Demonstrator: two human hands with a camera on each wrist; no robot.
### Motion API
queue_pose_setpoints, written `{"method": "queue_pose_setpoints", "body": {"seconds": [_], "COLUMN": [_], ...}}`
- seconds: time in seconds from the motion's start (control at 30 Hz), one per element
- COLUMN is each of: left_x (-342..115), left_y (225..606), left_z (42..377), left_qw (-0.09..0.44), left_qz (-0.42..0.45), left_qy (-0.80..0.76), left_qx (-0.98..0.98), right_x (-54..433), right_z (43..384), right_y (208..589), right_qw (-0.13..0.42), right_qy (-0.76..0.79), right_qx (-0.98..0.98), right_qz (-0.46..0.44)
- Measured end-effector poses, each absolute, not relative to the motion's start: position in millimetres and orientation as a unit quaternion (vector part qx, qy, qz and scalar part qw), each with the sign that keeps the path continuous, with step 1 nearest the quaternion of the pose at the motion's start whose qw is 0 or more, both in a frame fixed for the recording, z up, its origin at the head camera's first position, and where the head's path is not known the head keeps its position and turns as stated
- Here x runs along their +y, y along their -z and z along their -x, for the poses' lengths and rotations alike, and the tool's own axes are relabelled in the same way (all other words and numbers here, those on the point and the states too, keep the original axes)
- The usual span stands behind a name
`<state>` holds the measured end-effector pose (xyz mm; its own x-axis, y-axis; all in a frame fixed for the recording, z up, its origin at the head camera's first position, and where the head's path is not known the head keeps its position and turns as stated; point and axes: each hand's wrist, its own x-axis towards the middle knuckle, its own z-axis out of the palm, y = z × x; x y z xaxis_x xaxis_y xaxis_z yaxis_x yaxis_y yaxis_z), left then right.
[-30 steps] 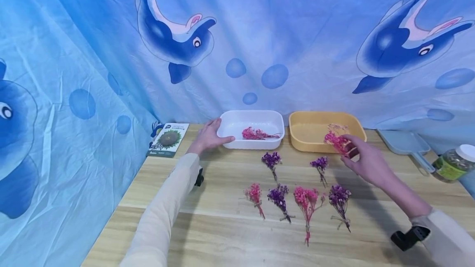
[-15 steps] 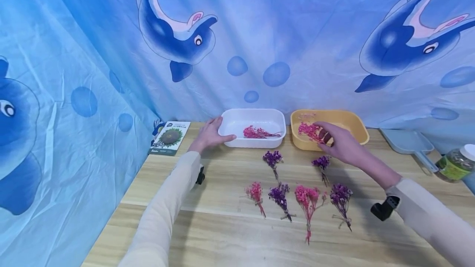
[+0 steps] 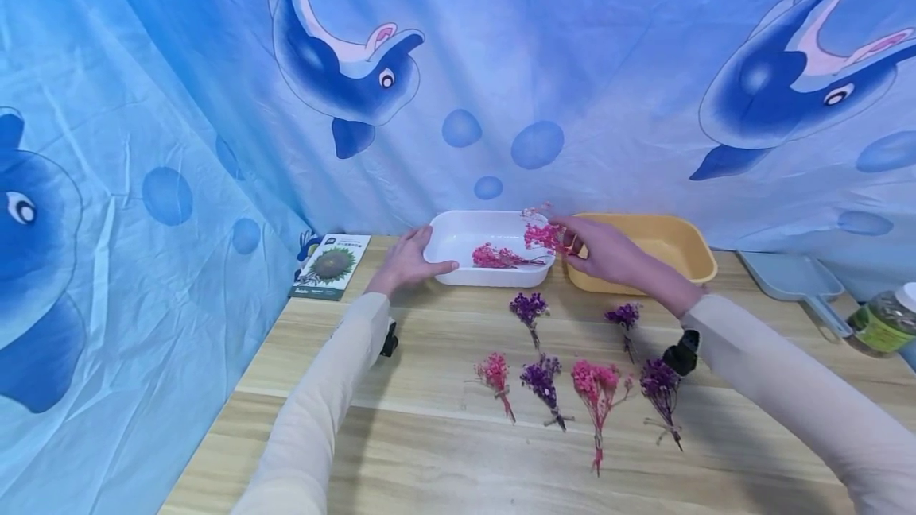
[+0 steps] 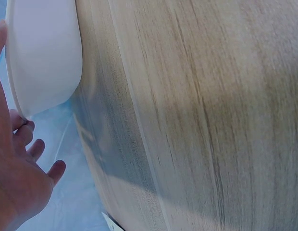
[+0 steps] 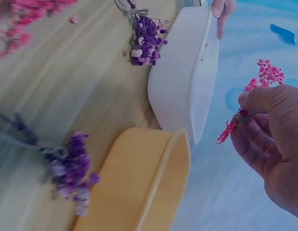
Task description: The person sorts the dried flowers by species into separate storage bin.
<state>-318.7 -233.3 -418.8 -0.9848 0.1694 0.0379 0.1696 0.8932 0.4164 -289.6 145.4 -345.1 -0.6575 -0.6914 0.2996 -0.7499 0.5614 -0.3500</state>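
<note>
Pink held bunch point(image 3: 541, 237): dry-looking, frothy little florets on thin red stems, raised off the table point(image 3: 429, 451), over the right end of the white tray.
Right hand point(image 3: 607, 251): pinches that bunch by its stems, thumb against fingers, close to the twine knot point(image 5: 239, 118).
Left hand point(image 3: 409, 265): grips the left end of the white tray, thumb along the near rim.
White tray point(image 3: 494, 277): smooth, glossy, plastic-looking, round-cornered, with a lying pink bunch point(image 3: 495, 256) inside, its stems pointing right.
Good handling: the tied stems seem the right place to pinch; a light touch should spare the brittle-looking florets, and a low, slow release would probably shed fewer of them.
Best angle: matching the lying bunch, heads left and stems right, likely avoids crushing; the rim needs clearing first.
Bracing: the left hand's grip should suit a light tray that could slide.
Yellow tray point(image 5: 127, 178): similar rounded form, just right of the white one, its wall beneath the right hand.
Table bunches: four purple bunches point(image 3: 541, 380) and two pink bunches point(image 3: 596, 380), fanned heads narrowing to tied stems, on pale, streaky wood grain.
Backdrop point(image 3: 608, 102): creased blue cloth printed with dolphins.
</note>
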Motion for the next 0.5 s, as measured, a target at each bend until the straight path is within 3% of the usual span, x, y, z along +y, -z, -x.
{"method": "queue_pose_setpoints", "body": {"seconds": [0.5], "left_x": [-232.8], "left_y": [418.6], "left_z": [318.2], "left_qw": [0.005], "left_qz": [0.081], "left_qy": [0.212], "left_qx": [-0.974], "right_x": [88.2], "right_z": [322.5], "right_y": [344.0], "right_qw": [0.032], "right_qy": [-0.188], "right_qx": [-0.882], "right_qz": [-0.43]}}
